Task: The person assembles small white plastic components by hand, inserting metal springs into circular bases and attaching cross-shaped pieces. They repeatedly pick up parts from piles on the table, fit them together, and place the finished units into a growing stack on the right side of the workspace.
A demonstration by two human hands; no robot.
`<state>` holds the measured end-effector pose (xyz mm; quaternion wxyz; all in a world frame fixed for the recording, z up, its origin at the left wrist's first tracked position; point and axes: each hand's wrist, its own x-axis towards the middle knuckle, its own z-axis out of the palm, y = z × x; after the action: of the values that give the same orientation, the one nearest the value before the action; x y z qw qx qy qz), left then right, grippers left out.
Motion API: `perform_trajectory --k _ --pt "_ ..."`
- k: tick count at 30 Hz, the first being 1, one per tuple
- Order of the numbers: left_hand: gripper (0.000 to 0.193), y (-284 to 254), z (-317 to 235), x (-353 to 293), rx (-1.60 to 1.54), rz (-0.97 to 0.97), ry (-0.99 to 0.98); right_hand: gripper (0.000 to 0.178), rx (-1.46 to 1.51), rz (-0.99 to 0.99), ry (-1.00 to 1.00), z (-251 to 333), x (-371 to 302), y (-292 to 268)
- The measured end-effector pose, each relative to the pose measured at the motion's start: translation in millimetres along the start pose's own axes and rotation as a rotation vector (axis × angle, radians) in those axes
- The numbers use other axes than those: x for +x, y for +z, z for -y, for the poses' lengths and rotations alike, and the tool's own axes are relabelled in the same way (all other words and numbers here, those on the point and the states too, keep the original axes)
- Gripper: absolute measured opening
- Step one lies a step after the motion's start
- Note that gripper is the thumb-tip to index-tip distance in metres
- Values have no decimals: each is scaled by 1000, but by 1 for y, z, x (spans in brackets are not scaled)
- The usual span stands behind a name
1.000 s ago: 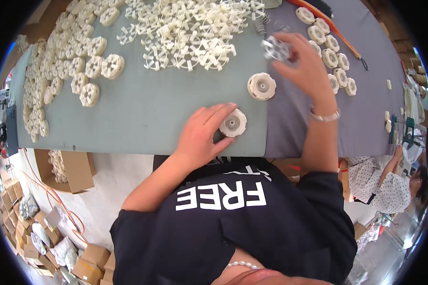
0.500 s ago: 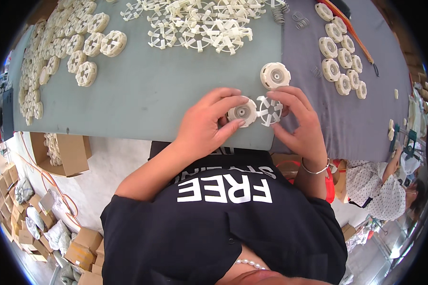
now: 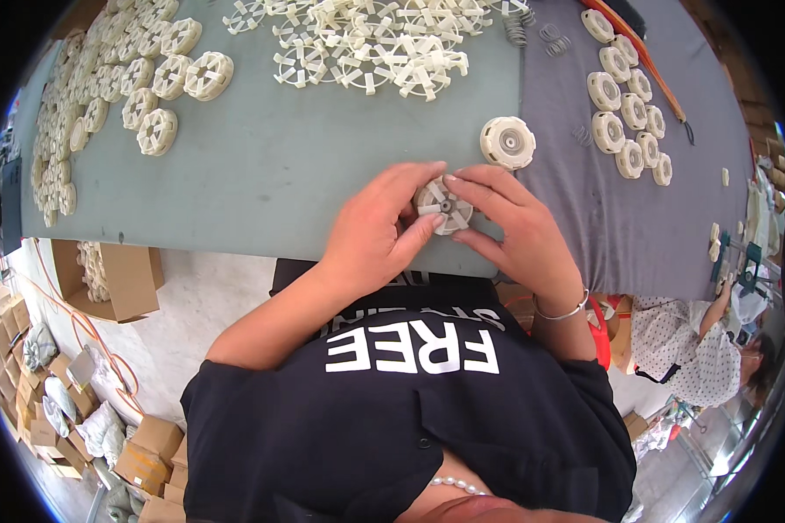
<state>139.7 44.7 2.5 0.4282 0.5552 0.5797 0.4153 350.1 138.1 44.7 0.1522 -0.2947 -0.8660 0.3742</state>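
Observation:
Near the table's front edge, a round white plastic housing [image 3: 446,223] is held between my hands. A spoked plastic ring [image 3: 431,209] lies over its face, and the housing's centre shows through the middle. My left hand [image 3: 382,218] grips the housing from the left, thumb at the front and fingers behind. My right hand [image 3: 522,222] closes round it from the right, fingertips on the ring's far and near edges. Just beyond my right hand rests another round housing [image 3: 508,143] with a coil spring in its centre.
Loose spoked rings [image 3: 371,48] lie heaped at the far middle. Many ring-topped housings [image 3: 157,131] cover the left side. Spring-fitted housings [image 3: 609,131] stand in rows on the grey cloth [image 3: 576,235] at right, near loose springs [image 3: 554,39]. A co-worker [image 3: 685,344] is at the right.
My right hand has moved left, bringing the spoked ring from beside the housing onto its face. My left hand has kept its hold on the housing.

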Motion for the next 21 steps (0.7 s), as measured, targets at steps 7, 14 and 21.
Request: perform_trajectory --k 7,14,21 --pt "71 1 -11 -4 211 63 111 61 -66 91 8 -3 -7 -20" --pt "75 -74 18 -10 538 -475 -40 66 -95 -169 233 -41 13 -34" --pt "80 -27 0 -12 581 -301 139 54 -197 -151 -80 4 76 -21"
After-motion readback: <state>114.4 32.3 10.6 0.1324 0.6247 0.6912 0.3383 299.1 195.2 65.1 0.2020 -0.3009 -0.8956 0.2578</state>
